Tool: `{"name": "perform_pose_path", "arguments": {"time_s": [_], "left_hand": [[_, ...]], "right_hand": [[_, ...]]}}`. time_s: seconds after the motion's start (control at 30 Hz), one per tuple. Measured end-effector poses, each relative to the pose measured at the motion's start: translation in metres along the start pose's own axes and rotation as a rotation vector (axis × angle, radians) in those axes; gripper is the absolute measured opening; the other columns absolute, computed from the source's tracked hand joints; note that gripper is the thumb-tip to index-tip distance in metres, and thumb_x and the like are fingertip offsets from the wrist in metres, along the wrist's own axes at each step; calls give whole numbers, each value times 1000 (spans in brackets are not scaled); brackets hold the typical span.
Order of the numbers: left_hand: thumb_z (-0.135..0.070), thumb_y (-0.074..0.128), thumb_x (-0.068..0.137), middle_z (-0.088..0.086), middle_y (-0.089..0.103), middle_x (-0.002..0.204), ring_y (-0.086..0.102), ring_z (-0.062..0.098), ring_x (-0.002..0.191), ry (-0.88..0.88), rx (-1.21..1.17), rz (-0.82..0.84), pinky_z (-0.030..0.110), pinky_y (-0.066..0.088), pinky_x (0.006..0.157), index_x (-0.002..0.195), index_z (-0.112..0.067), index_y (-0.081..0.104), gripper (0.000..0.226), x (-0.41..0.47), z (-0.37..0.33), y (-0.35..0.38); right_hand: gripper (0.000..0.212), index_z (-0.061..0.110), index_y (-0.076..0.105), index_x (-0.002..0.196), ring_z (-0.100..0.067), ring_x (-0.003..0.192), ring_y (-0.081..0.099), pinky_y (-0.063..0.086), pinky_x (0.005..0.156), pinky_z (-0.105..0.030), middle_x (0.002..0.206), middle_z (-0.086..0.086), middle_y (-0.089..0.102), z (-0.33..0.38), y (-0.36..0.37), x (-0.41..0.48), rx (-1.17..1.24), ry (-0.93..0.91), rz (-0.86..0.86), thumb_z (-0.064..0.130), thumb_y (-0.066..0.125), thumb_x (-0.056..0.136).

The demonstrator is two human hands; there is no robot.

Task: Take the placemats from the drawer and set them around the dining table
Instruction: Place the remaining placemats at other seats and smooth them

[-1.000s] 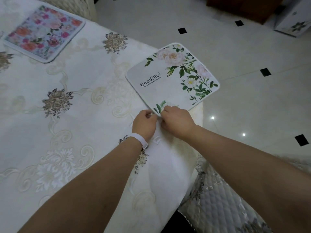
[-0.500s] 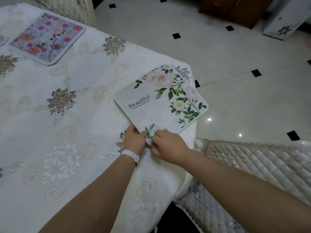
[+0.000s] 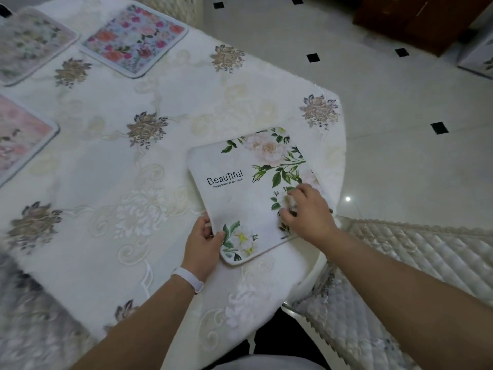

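Note:
A white placemat printed with pale roses, green leaves and the word "Beautiful" lies flat near the corner of the dining table. My left hand grips its near left edge, thumb on top. On the mat's right edge, my right hand has its fingers curled and pinching. Three more placemats lie farther along the table: a bright floral one, a pale one and a pink one at the left edge.
An embroidered white cloth covers the table. A chair with a quilted cover stands right beside the table corner. Beyond is a tiled floor, a dark wooden cabinet and a white box.
The white placemat has been drawn back from overhanging the table corner onto the tabletop. My hands have left its near corner and spread apart, the left to the near edge, the right to the right edge.

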State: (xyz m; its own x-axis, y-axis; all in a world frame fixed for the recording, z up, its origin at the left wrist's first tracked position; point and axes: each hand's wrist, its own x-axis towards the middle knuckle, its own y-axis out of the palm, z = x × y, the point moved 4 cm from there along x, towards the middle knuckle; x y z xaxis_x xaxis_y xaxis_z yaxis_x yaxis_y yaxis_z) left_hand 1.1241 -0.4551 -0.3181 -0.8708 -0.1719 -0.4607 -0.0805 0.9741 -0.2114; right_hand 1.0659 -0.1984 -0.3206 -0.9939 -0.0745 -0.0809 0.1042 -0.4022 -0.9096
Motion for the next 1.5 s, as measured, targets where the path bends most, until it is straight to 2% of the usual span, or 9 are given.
{"name": "perform_pose_path", "arguments": {"time_s": [0.13,0.5,0.63,0.77,0.93,1.07,1.17,1.3,1.5], "left_hand": [[2,58,91,1,74,97,70,11,88,-21,1,11,24,56,76,101,-27,56,30,-24,20,-17],[4,59,91,0,74,86,71,9,80,-79,-11,-73,19,54,67,99,-25,57,30,-65,54,-50],[4,58,91,1,74,87,71,10,79,-97,-7,-89,19,54,66,100,-24,56,30,-68,54,-53],[3,61,89,2,74,78,71,16,76,-146,-7,-119,24,54,64,98,-24,57,29,-69,55,-49],[7,60,85,5,73,88,70,17,80,-182,-30,-162,23,53,61,95,-19,57,28,-77,48,-30],[7,61,84,1,74,92,71,18,85,-229,-76,-164,35,58,72,99,-21,59,32,-84,47,-8],[7,62,84,-1,72,88,70,13,80,-276,-75,-171,25,57,65,95,-23,56,33,-86,44,8],[2,64,84,6,72,87,69,22,78,-323,-29,-165,39,59,69,93,-20,56,25,-82,42,21],[-3,67,85,13,69,74,64,21,54,-349,24,-147,22,47,45,100,-8,56,20,-81,41,11]], "right_hand": [[47,8,60,120,-34,115,49,43,92,-43,126,-14,52,-4,-7,-4,-1,123,-17,36,67,82],[71,10,40,142,-32,124,42,38,102,-41,133,-15,45,3,2,-18,181,372,119,32,70,81],[43,12,55,121,-24,96,59,49,78,-33,110,-6,61,4,0,-15,316,429,157,24,66,82],[20,18,53,103,-18,77,58,41,58,-27,88,5,61,5,-4,-12,415,398,172,16,60,85],[17,20,56,103,-15,75,60,51,64,-30,86,5,63,6,-12,5,430,346,132,17,57,86],[12,21,57,100,-9,71,57,40,55,-24,81,11,60,4,-18,31,366,252,140,18,54,88],[18,20,58,105,-12,75,56,39,57,-23,87,7,61,3,-21,55,314,185,171,19,53,88],[30,14,59,116,-18,86,55,37,68,-25,101,0,62,-3,-19,78,232,136,217,20,56,88],[38,12,57,125,-22,105,56,38,78,-26,118,-5,60,-13,-7,87,181,95,251,23,57,88]]}}
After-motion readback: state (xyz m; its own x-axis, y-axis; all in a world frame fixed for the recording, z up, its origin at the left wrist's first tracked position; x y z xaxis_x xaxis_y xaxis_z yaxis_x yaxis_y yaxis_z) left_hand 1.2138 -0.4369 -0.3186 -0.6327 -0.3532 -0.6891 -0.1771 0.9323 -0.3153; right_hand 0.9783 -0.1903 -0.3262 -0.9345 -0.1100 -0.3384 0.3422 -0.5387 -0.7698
